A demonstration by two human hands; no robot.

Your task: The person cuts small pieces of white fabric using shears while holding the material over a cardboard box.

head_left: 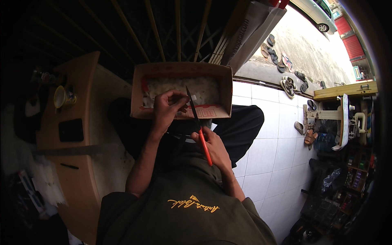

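My right hand (215,148) is closed round what looks like a pair of scissors (205,146) seen edge-on. They have an orange handle and long, dark, pointed blades tilted up toward the left. Close to the blades, my left hand (168,109) has its thumb and fingers pinched together. A small white piece (193,97) shows beside the blades near those fingertips; whether the fingers hold it I cannot make out. Both hands are at the near side of an open cardboard box (141,87), the left one partly over it. Whitish, fluffy-looking material (206,86) lies inside the box.
At left stands a wooden table (83,183) with a yellow-and-white tub (64,97), a black phone-like slab (71,130) and a dark pen (69,166). A white bag (257,30) leans behind the box. Sandals (288,86) lie by the doorway. Cluttered shelves (355,175) stand at right.
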